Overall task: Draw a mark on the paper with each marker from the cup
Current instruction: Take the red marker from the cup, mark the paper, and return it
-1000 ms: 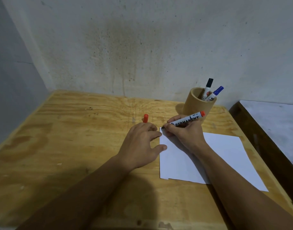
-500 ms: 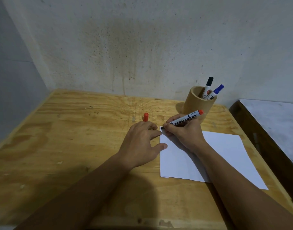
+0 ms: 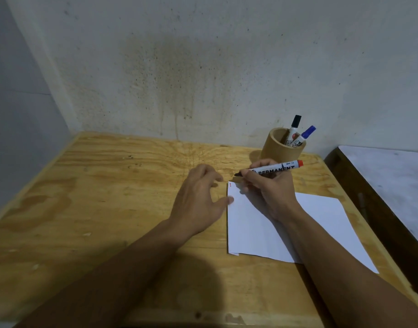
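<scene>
Right hand (image 3: 269, 190) pinches the red marker (image 3: 274, 168) just above the paper's (image 3: 286, 228) upper-left corner — small red mark (image 3: 230, 185) there. Left hand (image 3: 200, 200) spread, empty, thumb touching the sheet's edge. We judge recapping next; black marker (image 3: 294, 125) and blue marker (image 3: 306, 134) wait in the cup (image 3: 274, 150), right of center.

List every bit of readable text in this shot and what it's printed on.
"PERMANENT": on the barrel of the red-ended marker in the right hand.
"MP-12" (small, likely): same barrel, near the red end.
Labels on the black-capped marker and blue-capped marker in the cup: partly hidden, unreadable.
</scene>
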Motion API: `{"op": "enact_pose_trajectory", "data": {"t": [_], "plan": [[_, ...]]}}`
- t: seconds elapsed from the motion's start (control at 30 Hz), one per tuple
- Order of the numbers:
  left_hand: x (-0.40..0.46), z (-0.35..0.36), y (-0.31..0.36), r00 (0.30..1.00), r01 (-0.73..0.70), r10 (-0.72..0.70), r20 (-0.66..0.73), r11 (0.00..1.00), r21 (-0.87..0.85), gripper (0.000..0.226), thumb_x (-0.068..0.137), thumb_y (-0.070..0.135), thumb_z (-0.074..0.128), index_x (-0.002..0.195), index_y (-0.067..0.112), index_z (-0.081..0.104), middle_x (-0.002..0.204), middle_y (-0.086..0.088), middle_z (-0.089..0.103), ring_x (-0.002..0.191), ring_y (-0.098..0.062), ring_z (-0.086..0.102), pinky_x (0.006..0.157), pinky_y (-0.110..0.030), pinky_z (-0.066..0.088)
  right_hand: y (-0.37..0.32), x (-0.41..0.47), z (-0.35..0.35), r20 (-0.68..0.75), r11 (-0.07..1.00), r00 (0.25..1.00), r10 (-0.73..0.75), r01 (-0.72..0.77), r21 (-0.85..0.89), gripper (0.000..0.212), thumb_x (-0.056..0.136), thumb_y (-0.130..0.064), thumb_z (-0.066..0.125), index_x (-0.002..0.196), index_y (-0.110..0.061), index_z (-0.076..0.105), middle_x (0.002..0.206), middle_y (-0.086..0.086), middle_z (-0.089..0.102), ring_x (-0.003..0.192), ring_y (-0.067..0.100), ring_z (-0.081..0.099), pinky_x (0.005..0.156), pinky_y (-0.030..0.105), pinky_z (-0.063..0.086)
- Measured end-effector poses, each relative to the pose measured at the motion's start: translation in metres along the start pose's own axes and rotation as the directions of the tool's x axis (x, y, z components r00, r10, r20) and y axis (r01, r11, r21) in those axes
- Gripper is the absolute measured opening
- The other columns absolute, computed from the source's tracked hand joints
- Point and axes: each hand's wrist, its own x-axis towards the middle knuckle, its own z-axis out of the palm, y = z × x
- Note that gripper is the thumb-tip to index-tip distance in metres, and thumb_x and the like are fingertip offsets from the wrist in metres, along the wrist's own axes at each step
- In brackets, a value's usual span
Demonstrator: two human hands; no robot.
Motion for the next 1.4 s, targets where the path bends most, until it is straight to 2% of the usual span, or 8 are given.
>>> {"op": "enact_pose_trajectory", "data": {"t": [0.07, 0.17, 0.3, 0.43, 0.6, 0.83, 1.1, 1.4], "plan": [[0.012, -0.001, -0.001, 0.994, 0.059, -0.059, -0.093, 0.998, -0.003, 0.039, 0.078, 0.022, 0.072, 0.113, 0.019, 0.054, 0.118, 0.002, 0.044, 0.106, -0.018, 0.051, 0.089, -0.039, 0.052, -0.006, -0.001, -0.001, 0.0, 0.996, 1.0, 0.013, -0.013, 0.09, 0.016, 0.079, 0.012, 0.07, 0.082, 0.001, 0.058, 0.077, 0.025, 0.06, 0.059, 0.033, 0.064, 0.052, 0.034, 0.055], [0.033, -0.003, -0.006, 0.986, 0.164, -0.164, -0.025, 0.986, -0.001, 0.041, 0.084, 0.009, 0.065, 0.123, 0.016, 0.055, 0.127, -0.004, 0.045, 0.116, -0.023, 0.049, 0.097, -0.036, 0.046, -0.019, -0.002, -0.003, -0.016, 0.998, 1.0, 0.024, -0.023, 0.061, 0.008, 0.084, 0.011, 0.063, 0.085, 0.003, 0.062, 0.08, 0.024, 0.067, 0.065, 0.029, 0.07, 0.058, 0.033, 0.061], [0.048, -0.006, -0.008, 0.961, 0.273, -0.277, -0.013, 0.954, -0.12, 0.016, 0.081, -0.002, 0.065, 0.091, 0.01, 0.07, 0.093, -0.009, 0.066, 0.084, -0.02, 0.063, 0.074, -0.024, 0.052, -0.033, -0.003, -0.005, -0.028, 0.995, 0.999, 0.036, -0.033, 0.093, 0.008, 0.086, 0.008, 0.059, 0.093, 0.007, 0.062, 0.083, 0.025, 0.07, 0.068, 0.033, 0.071, 0.061, 0.037, 0.062], [0.052, -0.022, 0.013, 0.864, 0.441, -0.468, 0.187, 0.525, -0.728, 0.012, 0.081, -0.006, 0.065, 0.084, 0.004, 0.069, 0.087, -0.013, 0.069, 0.075, -0.02, 0.07, 0.073, -0.032, 0.06, -0.044, -0.009, -0.008, -0.059, 0.999, 0.998, -0.017, 0.02, 0.041, 0.018, 0.083, 0.001, 0.07, 0.098, 0.009, 0.063, 0.091, 0.03, 0.071, 0.07, 0.032, 0.071, 0.06, 0.037, 0.061], [0.054, -0.03, 0.033, 0.868, 0.44, -0.397, 0.298, 0.336, -0.833, 0.011, 0.082, -0.01, 0.06, 0.085, -0.001, 0.066, 0.081, -0.018, 0.068, 0.063, -0.017, 0.071, 0.063, -0.021, 0.059, -0.056, -0.013, -0.007, -0.072, 0.995, 0.993, -0.093, 0.09, -0.035, 0.021, 0.082, -0.002, 0.072, 0.097, 0.011, 0.065, 0.084, 0.027, 0.069, 0.062, 0.027, 0.068, 0.057, 0.032, 0.056], [0.053, -0.031, 0.047, 0.873, 0.454, -0.349, 0.341, 0.325, -0.83, 0.009, 0.082, -0.009, 0.062, 0.086, -0.002, 0.066, 0.078, -0.018, 0.068, 0.064, -0.018, 0.071, 0.063, -0.023, 0.06, -0.063, -0.018, -0.011, -0.056, 0.985, 0.989, -0.136, 0.129, -0.115, 0.02, 0.079, -0.008, 0.077, 0.091, 0.007, 0.07, 0.069, 0.011, 0.071, 0.06, 0.023, 0.067, 0.068, 0.045, 0.056], [0.061, -0.036, 0.071, 0.893, 0.41, -0.348, 0.286, 0.368, -0.834, 0.008, 0.077, -0.009, 0.067, 0.077, -0.001, 0.065, 0.068, -0.016, 0.067, 0.058, -0.02, 0.069, 0.061, -0.025, 0.06, -0.079, -0.017, -0.021, -0.056, 0.981, 0.982, -0.183, 0.179, -0.075, 0.023, 0.08, -0.007, 0.075, 0.09, 0.014, 0.069, 0.057, 0.003, 0.064, 0.048, 0.008, 0.057, 0.049, 0.021, 0.045], [0.063, -0.009, 0.089, 0.936, 0.314, -0.294, 0.194, 0.448, -0.837, 0.011, 0.074, 0.001, 0.075, 0.084, 0.002, 0.071, 0.073, -0.012, 0.072, 0.07, -0.022, 0.071, 0.067, -0.028, 0.06, -0.085, -0.016, -0.037, -0.083, 0.999, 0.996, -0.012, 0.01, -0.034, 0.016, 0.092, -0.02, 0.063, 0.086, -0.008, 0.071, 0.084, 0.011, 0.068, 0.083, 0.022, 0.063, 0.075, 0.036, 0.046]]}}
